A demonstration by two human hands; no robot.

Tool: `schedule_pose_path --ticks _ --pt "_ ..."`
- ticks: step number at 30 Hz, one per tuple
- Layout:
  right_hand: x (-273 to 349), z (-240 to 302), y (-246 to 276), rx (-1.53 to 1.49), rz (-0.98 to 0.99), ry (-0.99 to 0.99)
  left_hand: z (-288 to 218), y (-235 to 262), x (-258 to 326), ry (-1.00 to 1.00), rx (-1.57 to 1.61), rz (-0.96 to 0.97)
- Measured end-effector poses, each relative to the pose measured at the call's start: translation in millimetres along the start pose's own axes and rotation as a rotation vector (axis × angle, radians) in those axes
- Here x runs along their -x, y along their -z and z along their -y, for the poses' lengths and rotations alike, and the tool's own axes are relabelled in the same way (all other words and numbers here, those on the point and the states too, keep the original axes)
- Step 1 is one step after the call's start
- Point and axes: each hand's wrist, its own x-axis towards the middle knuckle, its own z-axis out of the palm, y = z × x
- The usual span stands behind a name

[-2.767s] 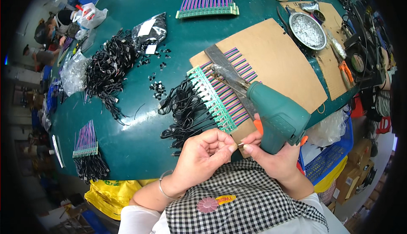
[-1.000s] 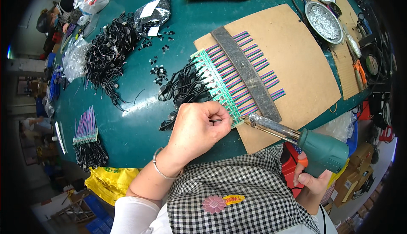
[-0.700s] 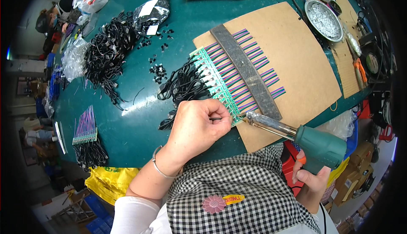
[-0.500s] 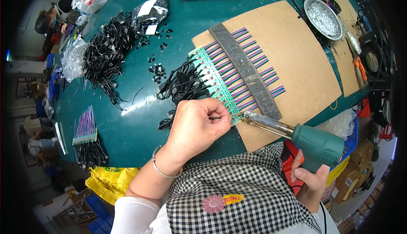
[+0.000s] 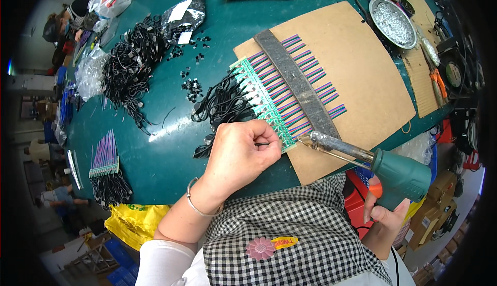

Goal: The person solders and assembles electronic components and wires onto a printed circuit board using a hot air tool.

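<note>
Dark green counter [image 5: 155, 151], glossy, catching overhead light. Yellow bag [image 5: 132, 224] on the floor under its near edge, blue crates [image 5: 116, 257] beside it. Cardboard boxes [image 5: 440, 211] at lower right. Another person [image 5: 64, 22] sits far left

The left hand [image 5: 240, 154] rested curled on the green table [image 5: 155, 151], pinching a thin black wire [image 5: 261, 143] right at the near end of the green strip of boards [image 5: 261, 102]. The right hand [image 5: 385, 211] gripped a green soldering gun [image 5: 398, 174], its tip [image 5: 303, 140] touching that same end, over the cardboard sheet [image 5: 357, 74].
</note>
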Motion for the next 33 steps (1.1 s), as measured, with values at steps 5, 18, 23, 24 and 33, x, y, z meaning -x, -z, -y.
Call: schedule_pose_path --ticks 5,18,23,24,33 --pt "5.4 0.8 3.8 0.061 0.001 -0.046 -2.3 0.2 2.9 -0.015 -0.019 -0.007" --pt "9.0 -6.5 4.5 0.136 0.042 -0.041 0.8 -9.7 10.4 -0.045 -0.008 -0.073" --pt "7.5 -7.0 0.9 0.158 0.009 -0.05 1.1 -14.4 11.9 -0.07 -0.022 -0.114" --pt "8.1 -7.4 2.1 0.158 0.01 -0.05 1.5 -14.8 12.1 -0.078 -0.028 -0.124" --pt "8.7 -16.7 10.3 0.198 0.08 -0.051 2.9 -17.1 12.8 -0.071 -0.026 -0.136"
